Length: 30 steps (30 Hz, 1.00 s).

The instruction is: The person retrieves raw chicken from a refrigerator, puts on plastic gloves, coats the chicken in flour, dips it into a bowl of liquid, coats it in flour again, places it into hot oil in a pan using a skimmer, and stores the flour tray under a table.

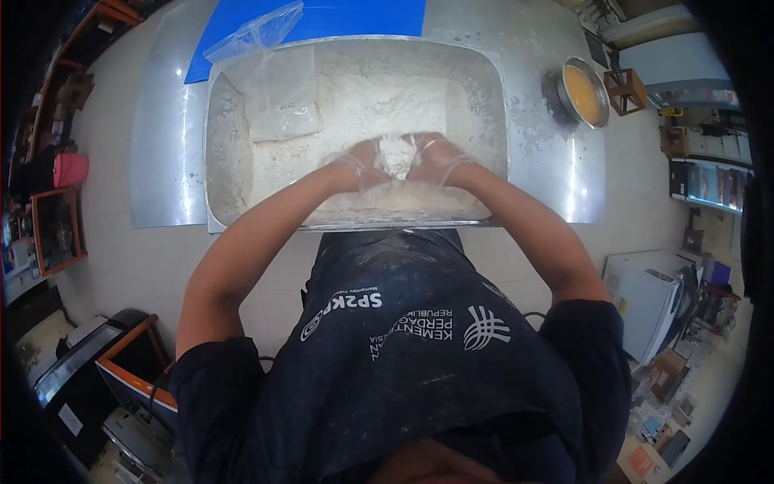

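Note:
My left hand [363, 161] and my right hand [435, 157] are both in thin clear plastic gloves, low in a large metal tub [504, 121]. Between them they cup a heap of crumbly white flour [397, 157], pressing in from either side. Their fingers curl inward and are partly covered by the flour. More loose flour lies across the tub floor and clings to its walls. Left of my hands, a clear plastic bag [282, 105] with white powder at its bottom rests in the tub, its open top draped over the far rim.
The tub stands on a metal table [556, 169], partly over a blue sheet [355, 18]. A metal bowl of orange-yellow liquid [582, 93] sits to the right, beside a small wooden stand [626, 90]. Shelves and appliances line both sides of the room.

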### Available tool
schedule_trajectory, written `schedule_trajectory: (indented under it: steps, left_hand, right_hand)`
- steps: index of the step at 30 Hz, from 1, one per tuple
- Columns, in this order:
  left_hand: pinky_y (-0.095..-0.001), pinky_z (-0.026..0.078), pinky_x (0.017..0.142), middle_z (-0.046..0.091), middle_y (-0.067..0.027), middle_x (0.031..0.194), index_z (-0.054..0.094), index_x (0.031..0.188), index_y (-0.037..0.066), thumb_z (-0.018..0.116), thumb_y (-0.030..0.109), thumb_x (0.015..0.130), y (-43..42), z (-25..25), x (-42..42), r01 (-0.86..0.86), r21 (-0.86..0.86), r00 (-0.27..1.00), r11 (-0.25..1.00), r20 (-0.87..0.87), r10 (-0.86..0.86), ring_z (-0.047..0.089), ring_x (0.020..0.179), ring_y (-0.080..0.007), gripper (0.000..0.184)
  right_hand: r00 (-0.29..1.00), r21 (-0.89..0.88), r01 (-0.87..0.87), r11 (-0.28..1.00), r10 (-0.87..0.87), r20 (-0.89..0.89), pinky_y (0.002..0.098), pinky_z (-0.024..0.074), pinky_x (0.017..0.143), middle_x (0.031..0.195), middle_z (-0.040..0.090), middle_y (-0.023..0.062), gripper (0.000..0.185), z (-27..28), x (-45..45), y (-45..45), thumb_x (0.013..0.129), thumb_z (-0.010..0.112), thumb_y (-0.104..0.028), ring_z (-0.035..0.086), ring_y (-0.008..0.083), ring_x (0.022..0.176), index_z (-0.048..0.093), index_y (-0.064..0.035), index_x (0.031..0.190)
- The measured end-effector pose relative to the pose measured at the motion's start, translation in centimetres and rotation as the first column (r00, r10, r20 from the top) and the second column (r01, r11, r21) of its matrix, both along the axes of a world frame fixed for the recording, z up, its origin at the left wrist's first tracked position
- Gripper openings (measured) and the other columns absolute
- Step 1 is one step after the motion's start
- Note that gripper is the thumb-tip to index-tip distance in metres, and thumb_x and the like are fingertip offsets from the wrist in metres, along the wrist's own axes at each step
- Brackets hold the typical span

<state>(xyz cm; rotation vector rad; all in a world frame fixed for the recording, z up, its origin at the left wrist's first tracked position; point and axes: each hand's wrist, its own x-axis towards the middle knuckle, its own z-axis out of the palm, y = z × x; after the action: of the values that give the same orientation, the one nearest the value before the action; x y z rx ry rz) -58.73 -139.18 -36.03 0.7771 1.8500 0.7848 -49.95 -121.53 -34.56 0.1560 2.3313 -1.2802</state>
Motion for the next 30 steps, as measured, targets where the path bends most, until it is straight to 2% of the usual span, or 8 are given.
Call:
schedule_trajectory:
  steps: [3,6,10,12,18,23,26,30]
  left_hand:
    - [-0.0317,0.051,0.084,0.064,-0.0157,0.111,0.053,0.127,0.003,0.078,0.005,0.071,0.7,2.6,-1.5,-0.094,-0.198,0.995,0.976,0.005,0.096,0.061,0.097,-0.0223,0.061]
    - [-0.0315,0.05,0.088,0.062,-0.0158,0.116,0.053,0.127,0.004,0.08,0.004,0.069,-0.4,2.9,-3.4,-0.033,0.14,0.977,0.99,-0.202,0.061,0.061,0.101,-0.0229,0.064]
    - [-0.0343,0.048,0.094,0.06,-0.0207,0.119,0.055,0.127,0.002,0.076,0.034,0.076,-1.0,2.2,-4.6,-0.033,-0.397,0.761,0.917,-0.605,-0.235,0.06,0.107,-0.028,0.063]
    - [-0.0361,0.05,0.09,0.062,-0.0217,0.114,0.059,0.12,0.002,0.072,0.04,0.077,-1.1,1.8,-2.9,0.007,-0.434,0.832,0.901,-0.498,-0.246,0.062,0.104,-0.0302,0.059]
    - [-0.0388,0.053,0.08,0.068,-0.0209,0.099,0.068,0.098,0.001,0.069,0.032,0.078,1.2,-4.6,-1.2,0.049,-0.361,0.73,0.931,-0.623,-0.28,0.066,0.093,-0.0356,0.037]
    - [-0.0391,0.053,0.079,0.068,-0.0197,0.093,0.069,0.086,0.0,0.067,0.024,0.079,0.2,-0.2,-3.1,0.007,-0.128,0.815,0.992,-0.574,-0.08,0.067,0.087,-0.035,0.025]
    - [-0.0387,0.054,0.076,0.067,-0.0179,0.085,0.068,0.088,0.002,0.065,0.02,0.079,0.5,-0.4,-3.2,0.365,0.052,0.419,0.929,-0.901,-0.115,0.066,0.08,-0.0335,0.021]
    - [-0.036,0.055,0.074,0.064,-0.0182,0.084,0.063,0.086,0.001,0.059,0.011,0.081,1.9,-1.7,-0.4,0.292,-0.181,0.429,0.939,-0.853,-0.298,0.065,0.081,-0.0292,0.011]
  right_hand:
    - [0.997,0.059,0.027,0.998,-0.023,-0.068,0.0367,0.0476,0.093,0.116,0.06,0.0242,0.071,2.3,-0.1,1.1,0.073,0.073,-0.022,0.06,0.0315,0.107,0.045,0.0044,0.133]
    - [0.998,0.345,0.056,0.937,-0.048,-0.032,0.0379,0.0489,0.091,0.111,0.062,0.0229,0.064,4.8,-0.5,1.7,0.075,0.07,-0.019,0.062,0.0306,0.102,0.048,-0.0016,0.133]
    - [0.962,0.808,0.202,0.554,0.042,-0.269,0.0377,0.0499,0.09,0.112,0.062,0.0218,0.07,-6.6,0.5,5.4,0.073,0.067,-0.012,0.061,0.0307,0.104,0.043,-0.0148,0.139]
    - [0.947,0.861,0.126,0.493,0.2,-0.253,0.0378,0.0502,0.09,0.114,0.06,0.0214,0.073,-5.1,-0.1,4.0,0.074,0.065,-0.009,0.06,0.031,0.108,0.04,-0.0183,0.142]
    - [0.921,0.707,-0.293,0.644,0.388,0.028,0.0386,0.0488,0.091,0.12,0.057,0.0166,0.043,-3.6,-2.8,0.0,0.077,0.064,-0.009,0.056,0.0325,0.113,0.062,-0.0131,0.12]
    - [0.938,0.654,-0.14,0.744,0.31,-0.152,0.0402,0.0503,0.086,0.111,0.061,0.0165,0.028,1.5,-1.5,1.4,0.076,0.064,-0.014,0.061,0.0318,0.103,0.068,-0.0079,0.103]
    - [0.972,0.576,0.084,0.813,0.059,-0.226,0.0399,0.0516,0.081,0.105,0.064,0.017,0.024,2.4,-1.5,1.3,0.075,0.063,-0.015,0.064,0.029,0.096,0.07,-0.0065,0.097]
    - [0.957,0.326,0.288,0.9,-0.265,-0.114,0.0373,0.0514,0.077,0.096,0.068,0.0165,0.022,3.8,-2.0,1.8,0.076,0.066,-0.018,0.066,0.0263,0.087,0.072,-0.0082,0.095]
